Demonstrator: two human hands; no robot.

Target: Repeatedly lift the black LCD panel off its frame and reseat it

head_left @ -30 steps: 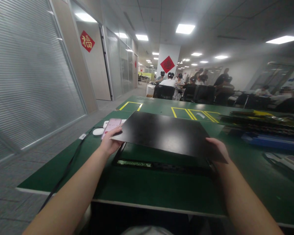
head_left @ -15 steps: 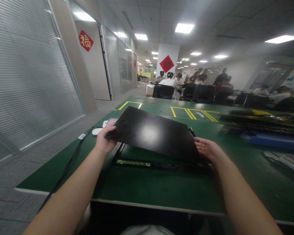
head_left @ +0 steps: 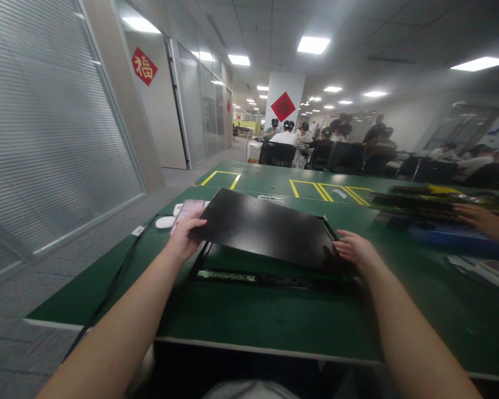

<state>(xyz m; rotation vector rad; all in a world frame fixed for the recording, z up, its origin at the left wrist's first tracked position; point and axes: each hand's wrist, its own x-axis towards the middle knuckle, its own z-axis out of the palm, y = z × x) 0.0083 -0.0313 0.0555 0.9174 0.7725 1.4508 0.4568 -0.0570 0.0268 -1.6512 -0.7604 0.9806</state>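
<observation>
My left hand (head_left: 186,235) pinches the left edge of a flat, glossy black display panel (head_left: 266,230), thumb on top. The panel is tilted, its left side raised and its right side lower. Against the right edge lie the bent fingers of my right hand (head_left: 355,249); their tips are partly hidden. Under the panel a thin black frame (head_left: 303,281) rests on the table, with a green circuit board strip (head_left: 227,276) along its near side. The frame's far right corner shows beyond the panel, while the rest of that side is covered.
On the green table (head_left: 274,321) a phone (head_left: 187,213) and a white mouse (head_left: 165,222) lie left, near a black cable (head_left: 125,266). Small pale items (head_left: 271,198) sit behind the panel. Another person's hand (head_left: 482,219) is over blurred dark parts and a blue tray (head_left: 436,234).
The panel has shifted slightly right and away from me, and its left edge uncovers more of the phone. Another person's hand has come in from the right.
</observation>
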